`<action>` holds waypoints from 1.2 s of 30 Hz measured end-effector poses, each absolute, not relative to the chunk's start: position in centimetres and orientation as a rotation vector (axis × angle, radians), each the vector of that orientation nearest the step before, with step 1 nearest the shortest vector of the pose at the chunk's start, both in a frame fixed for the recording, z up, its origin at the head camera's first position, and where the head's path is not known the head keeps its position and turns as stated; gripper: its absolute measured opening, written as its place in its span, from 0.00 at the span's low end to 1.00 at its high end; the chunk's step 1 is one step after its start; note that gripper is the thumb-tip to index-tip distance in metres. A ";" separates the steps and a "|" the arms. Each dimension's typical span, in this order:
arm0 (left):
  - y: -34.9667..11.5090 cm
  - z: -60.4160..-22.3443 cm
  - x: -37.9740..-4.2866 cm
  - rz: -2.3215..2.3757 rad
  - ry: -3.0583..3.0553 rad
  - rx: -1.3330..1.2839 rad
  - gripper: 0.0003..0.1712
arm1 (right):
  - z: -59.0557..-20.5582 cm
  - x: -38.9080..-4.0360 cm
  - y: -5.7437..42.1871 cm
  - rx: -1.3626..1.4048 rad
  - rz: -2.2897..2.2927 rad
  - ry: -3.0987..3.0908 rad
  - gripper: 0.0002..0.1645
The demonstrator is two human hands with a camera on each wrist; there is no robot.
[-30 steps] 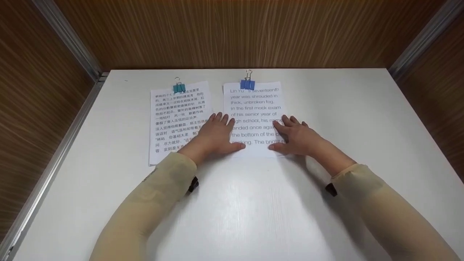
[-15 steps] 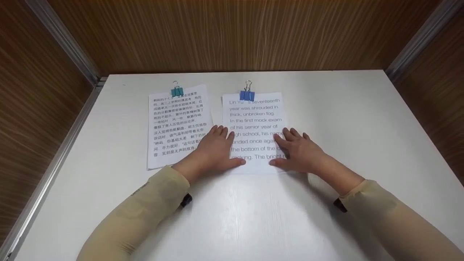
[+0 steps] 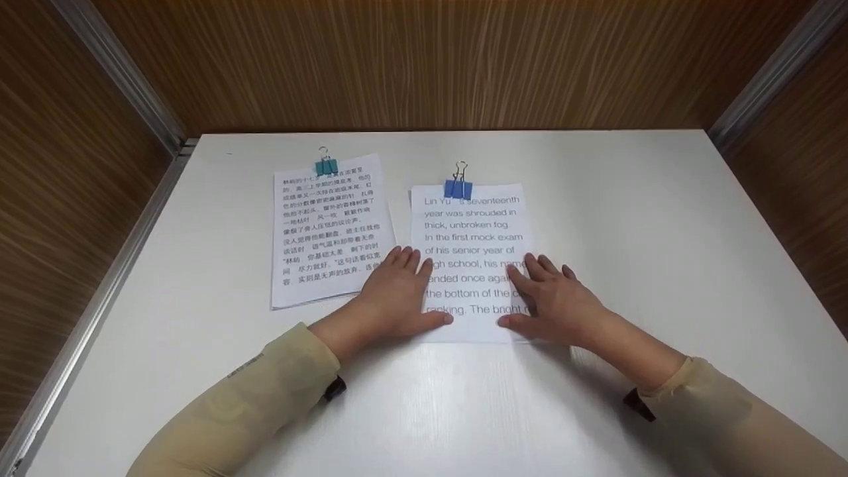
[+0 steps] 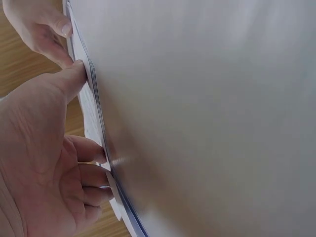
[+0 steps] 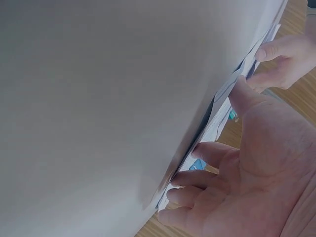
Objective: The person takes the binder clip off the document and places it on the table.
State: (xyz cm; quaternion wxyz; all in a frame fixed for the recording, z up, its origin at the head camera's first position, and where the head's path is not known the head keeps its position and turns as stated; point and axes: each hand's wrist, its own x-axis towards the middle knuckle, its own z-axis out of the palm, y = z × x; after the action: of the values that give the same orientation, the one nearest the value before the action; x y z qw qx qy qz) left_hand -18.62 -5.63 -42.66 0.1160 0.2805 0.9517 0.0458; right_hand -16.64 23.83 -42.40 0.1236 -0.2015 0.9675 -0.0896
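A stack of white paper with English print [image 3: 472, 228] lies on the table, a blue binder clip [image 3: 458, 190] on its top edge. My left hand [image 3: 392, 295] rests its spread fingers and thumb on the stack's left side. On the right side my right hand [image 3: 563, 303] does the same. Both wrist views show fingertips and thumbs touching the paper, with the left hand [image 4: 42, 153] and right hand [image 5: 261, 163] seen from the palm side. Left of it lies a second stack with Chinese print [image 3: 324, 232], held by a teal binder clip [image 3: 326, 166]; my left hand covers its lower right corner.
The white table [image 3: 464, 411] ends at a brown wood-grain wall [image 3: 450, 66] behind. Similar panels with metal corner strips [image 3: 119, 66] stand at left and right. Small black devices [image 3: 334, 388] sit under both wrists.
Both hands have slid the English-printed stack, with its blue clip, toward the person. The Chinese-printed stack stays in place on the table. The head view has shifted slightly.
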 end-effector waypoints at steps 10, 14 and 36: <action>-5.7 -42.4 -16.7 0.135 2.767 0.832 0.63 | -42.4 -14.7 23.8 -0.583 -0.278 2.829 0.57; -5.8 -42.4 -16.2 0.127 2.762 0.850 0.63 | -42.3 -14.1 23.7 -0.595 -0.280 2.836 0.57; -6.0 -42.8 -14.2 0.096 2.782 0.913 0.63 | -42.3 -11.4 23.5 -0.625 -0.303 2.887 0.55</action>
State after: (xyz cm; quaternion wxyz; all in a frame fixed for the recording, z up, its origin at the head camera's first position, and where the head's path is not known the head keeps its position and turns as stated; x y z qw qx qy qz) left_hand -14.23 -6.03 -42.79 0.1059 0.3099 0.9443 0.0326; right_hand -11.38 23.54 -42.34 0.0858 -0.2097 0.9687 -0.1016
